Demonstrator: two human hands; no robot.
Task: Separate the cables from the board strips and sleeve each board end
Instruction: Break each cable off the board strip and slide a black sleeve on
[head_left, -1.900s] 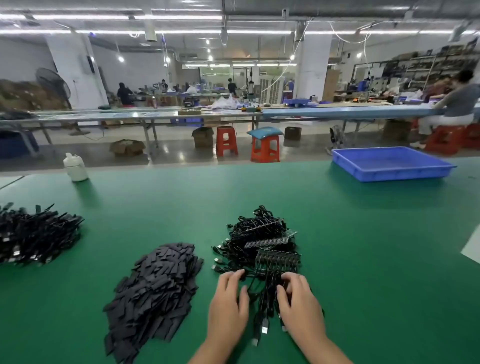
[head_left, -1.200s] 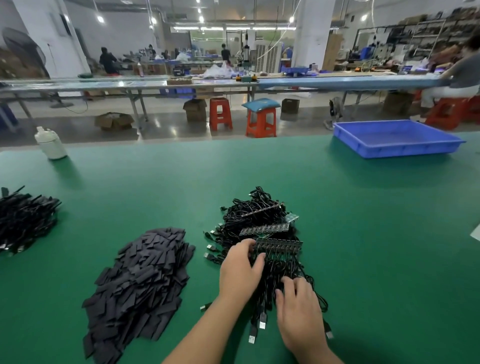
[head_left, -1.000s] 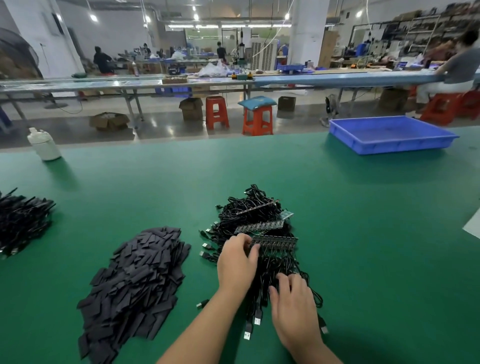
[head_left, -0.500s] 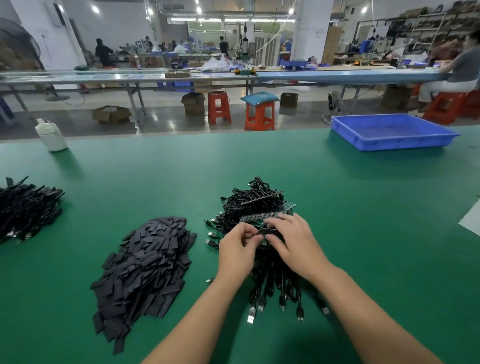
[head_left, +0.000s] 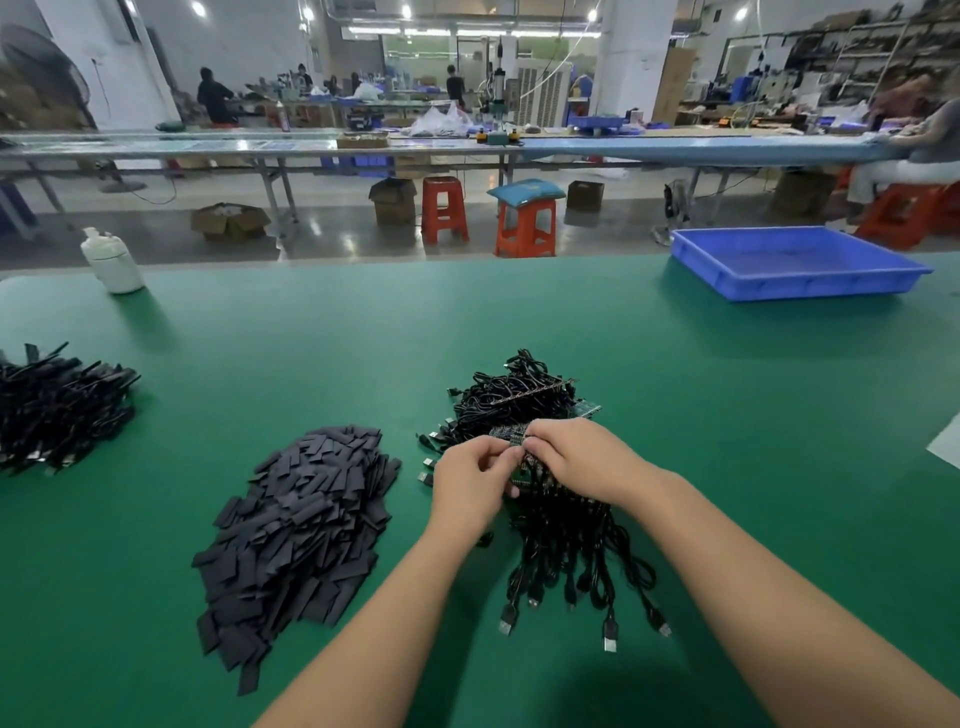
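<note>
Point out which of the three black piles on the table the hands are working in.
The cable pile, rightmost of the three. Left hand and right hand pinch a board strip there; the sleeve pile and the far-left pile lie untouched.

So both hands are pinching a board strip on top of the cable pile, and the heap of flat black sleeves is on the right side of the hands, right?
Not quite. Both the left hand and the right hand do pinch a board strip on the cable pile, but the heap of flat black sleeves lies to the left of the hands, not the right. The head view shows this.
</note>
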